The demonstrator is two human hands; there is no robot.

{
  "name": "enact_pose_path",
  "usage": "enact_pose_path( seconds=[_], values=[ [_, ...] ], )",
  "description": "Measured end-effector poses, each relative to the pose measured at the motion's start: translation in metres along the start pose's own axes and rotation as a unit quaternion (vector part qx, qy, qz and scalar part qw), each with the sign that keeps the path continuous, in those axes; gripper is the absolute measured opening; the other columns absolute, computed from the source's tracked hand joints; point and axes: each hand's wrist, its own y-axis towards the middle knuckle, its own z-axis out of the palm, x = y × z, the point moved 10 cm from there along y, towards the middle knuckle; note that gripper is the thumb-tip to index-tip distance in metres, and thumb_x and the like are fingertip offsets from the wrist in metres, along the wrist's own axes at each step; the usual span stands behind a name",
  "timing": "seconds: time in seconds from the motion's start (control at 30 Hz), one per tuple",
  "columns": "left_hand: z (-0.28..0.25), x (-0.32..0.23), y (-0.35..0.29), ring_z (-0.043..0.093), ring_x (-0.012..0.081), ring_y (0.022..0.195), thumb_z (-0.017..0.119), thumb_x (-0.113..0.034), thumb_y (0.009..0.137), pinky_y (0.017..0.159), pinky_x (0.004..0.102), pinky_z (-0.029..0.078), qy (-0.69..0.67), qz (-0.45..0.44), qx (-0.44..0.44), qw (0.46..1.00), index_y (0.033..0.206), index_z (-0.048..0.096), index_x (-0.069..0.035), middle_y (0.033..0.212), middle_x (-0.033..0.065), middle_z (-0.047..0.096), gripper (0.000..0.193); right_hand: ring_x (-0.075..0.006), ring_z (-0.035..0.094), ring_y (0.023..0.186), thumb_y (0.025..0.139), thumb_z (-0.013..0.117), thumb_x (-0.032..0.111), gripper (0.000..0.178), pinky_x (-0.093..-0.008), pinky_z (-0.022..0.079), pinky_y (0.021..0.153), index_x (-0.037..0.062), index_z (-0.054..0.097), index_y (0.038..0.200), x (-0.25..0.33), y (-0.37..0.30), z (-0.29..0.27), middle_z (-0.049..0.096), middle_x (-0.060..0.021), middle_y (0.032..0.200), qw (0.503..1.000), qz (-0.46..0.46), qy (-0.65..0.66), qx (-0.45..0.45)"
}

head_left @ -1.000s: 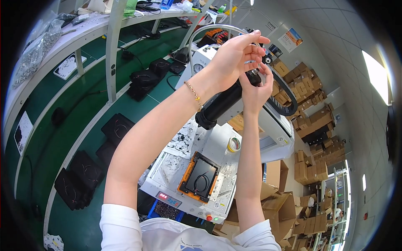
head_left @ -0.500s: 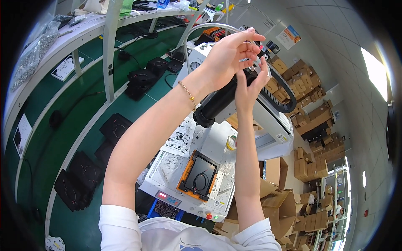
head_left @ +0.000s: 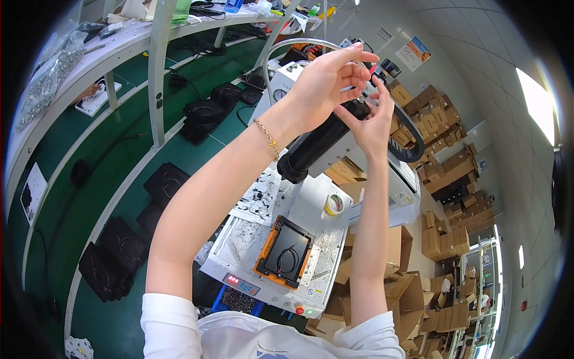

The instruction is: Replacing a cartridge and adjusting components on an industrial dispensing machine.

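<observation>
My left hand (head_left: 326,84) is raised at the top end of a tilted black cylinder (head_left: 314,143) on a white benchtop machine. Its fingers are loosely bent and apart, with nothing seen in them. Facing it from the right, my right hand (head_left: 375,125) has thumb and fingers spread around the cylinder's upper fitting (head_left: 359,107). Its thumb tip lies close to the fitting; whether they touch is hard to see. Below, on the white machine bed (head_left: 236,242), lies an orange-edged fixture (head_left: 267,246) holding a flat black panel (head_left: 296,234) with a coiled black cable (head_left: 287,260).
A yellow-and-white tape roll (head_left: 333,205) sits on the bed near a black-smeared sheet (head_left: 257,200). Black cable chain (head_left: 412,149) curves at right. Cardboard boxes (head_left: 409,299) crowd the right. Black panels (head_left: 113,257) lie on the green surface at left, beside a white frame post (head_left: 156,78).
My right hand has shifted right and its fingers have opened away from the cylinder top. The left hand stays nearly in place. The tape roll is now more fully visible.
</observation>
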Motion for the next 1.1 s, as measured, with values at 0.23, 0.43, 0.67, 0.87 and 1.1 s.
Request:
enact_pose_path(
  seconds=[0.23,0.43,0.67,0.87,1.1],
  values=[
    [-0.001,-0.006,0.006,0.052,0.009,0.081,0.048,-0.038,0.098,0.077,0.0255,0.043,0.004,0.011,-0.002,1.0,0.115,0.06,-0.003,0.082,-0.0008,0.055,0.041,-0.0227,0.051,0.109,0.065,0.082,0.033,0.101,-0.0335,0.053,0.083,0.0082,0.027,0.145,0.02,0.03,0.005,0.044,-0.0186,0.125,0.983,-0.038,-0.055,0.17],
    [-0.008,-0.01,0.014,0.051,0.0117,0.083,0.047,-0.039,0.097,0.078,0.0271,0.043,-0.022,0.023,-0.011,0.999,0.113,0.06,-0.003,0.084,0.0021,0.055,0.042,-0.0287,0.052,0.111,0.065,0.082,0.041,0.104,-0.0359,0.052,0.082,0.0049,0.024,0.143,0.021,0.039,0.006,0.042,-0.0207,0.126,0.969,-0.018,-0.047,0.241],
    [-0.021,-0.011,0.02,0.051,0.0111,0.082,0.044,-0.039,0.098,0.076,0.0275,0.045,-0.081,0.029,-0.017,0.996,0.114,0.06,-0.002,0.086,0.004,0.055,0.043,-0.0306,0.062,0.097,0.067,0.08,0.04,0.081,-0.0384,0.051,0.082,0.0025,0.037,0.124,0.026,0.035,0.007,0.057,-0.0209,0.112,0.951,0.018,-0.214,0.22],
    [-0.03,-0.009,0.021,0.05,0.0131,0.08,0.043,-0.04,0.099,0.075,0.0283,0.045,-0.093,0.014,-0.029,0.995,0.113,0.06,-0.001,0.084,0.0047,0.056,0.045,-0.0232,0.065,0.086,0.07,0.076,0.033,0.055,-0.0345,0.051,0.076,-0.0005,0.058,0.111,0.018,0.034,0.014,0.065,-0.0156,0.103,0.923,0.021,-0.071,0.376],
    [-0.031,-0.012,0.022,0.05,0.0136,0.08,0.041,-0.04,0.099,0.075,0.0282,0.044,-0.097,0.027,-0.028,0.994,0.113,0.06,-0.002,0.084,0.0045,0.056,0.044,-0.0143,0.057,0.09,0.07,0.078,0.016,0.049,-0.0284,0.047,0.079,0.006,0.064,0.116,0.018,0.036,0.031,0.065,-0.0076,0.106,0.891,0.005,0.01,0.453]
  ],
)
